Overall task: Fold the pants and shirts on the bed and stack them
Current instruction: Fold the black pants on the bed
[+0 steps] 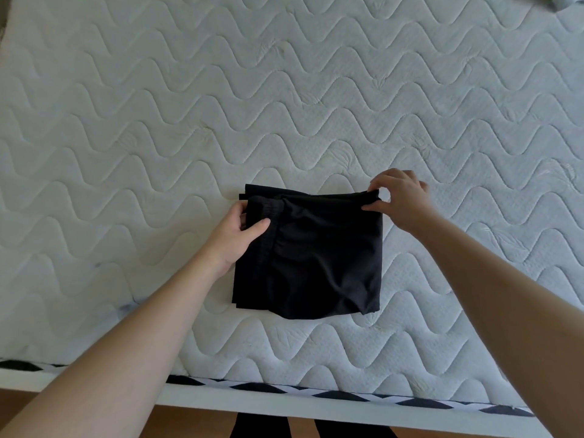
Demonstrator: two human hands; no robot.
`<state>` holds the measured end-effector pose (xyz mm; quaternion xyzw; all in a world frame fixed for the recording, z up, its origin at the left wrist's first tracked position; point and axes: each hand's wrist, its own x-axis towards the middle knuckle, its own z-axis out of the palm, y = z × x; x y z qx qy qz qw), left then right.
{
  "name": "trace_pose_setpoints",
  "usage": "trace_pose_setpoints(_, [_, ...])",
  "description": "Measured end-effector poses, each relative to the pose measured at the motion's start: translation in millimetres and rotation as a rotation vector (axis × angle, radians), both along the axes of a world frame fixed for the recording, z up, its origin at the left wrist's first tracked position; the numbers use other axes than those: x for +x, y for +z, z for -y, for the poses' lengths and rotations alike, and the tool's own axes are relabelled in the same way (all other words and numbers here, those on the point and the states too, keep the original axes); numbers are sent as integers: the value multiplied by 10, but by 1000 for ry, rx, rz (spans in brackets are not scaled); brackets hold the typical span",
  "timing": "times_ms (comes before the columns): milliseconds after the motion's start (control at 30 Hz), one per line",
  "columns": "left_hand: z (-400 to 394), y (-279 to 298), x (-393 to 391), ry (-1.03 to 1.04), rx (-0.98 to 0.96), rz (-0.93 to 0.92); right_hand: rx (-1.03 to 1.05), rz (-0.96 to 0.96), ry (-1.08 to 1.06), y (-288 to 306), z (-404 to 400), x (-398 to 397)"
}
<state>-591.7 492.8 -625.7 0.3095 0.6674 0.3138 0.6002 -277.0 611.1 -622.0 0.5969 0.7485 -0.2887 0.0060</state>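
Observation:
A pair of black pants (316, 257), folded into a roughly square bundle, lies on the white quilted mattress (158, 121) near its front edge. Its elastic waistband runs down the left side. My left hand (235, 237) grips that left edge at the waistband, thumb on top. My right hand (401, 200) pinches the far right corner of the bundle between thumb and fingers. Several layers of cloth show at the far left corner.
The mattress's front edge has a black-and-white patterned border (284, 387) above a white bed frame. Wooden floor and my dark-clad legs (262, 426) show below it. A pale grey cloth item (562, 1) peeks in at the far right corner.

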Motion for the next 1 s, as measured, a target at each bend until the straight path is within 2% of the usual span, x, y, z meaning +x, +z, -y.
trace_pose_setpoints(133, [-122,6,-21,-265,30,-355,-96,44,-71,-81,18,36])
trace_pose_setpoints(233, [-289,20,-50,-205,230,-520,-170,-92,-76,-60,86,-43])
trace_pose_setpoints(300, [-429,16,-64,-171,344,-675,-156,-100,10,-45,151,-119])
trace_pose_setpoints(367, [-580,-3,-55,-338,395,-819,-126,-101,70,-39,206,-204])
trace_pose_setpoints(433, [-768,-20,-10,-576,412,-801,-99,-133,72,-30,235,-254])
trace_pose_setpoints(533, [-1047,15,97,-820,197,-611,-75,-164,87,0,264,-247])
trace_pose_setpoints(600, [-1133,-29,138,-974,120,-663,-86,-183,90,25,281,-215])
trace_pose_setpoints(667, [-1137,-82,130,-963,141,-717,-91,-188,72,39,281,-200])
trace_pose_setpoints(833, [-1021,-167,36,-714,259,-757,-21,-163,-72,32,200,-262])
trace_pose_setpoints(1000, [-1001,-266,5,-661,135,-858,2,-133,-255,-139,181,-346])
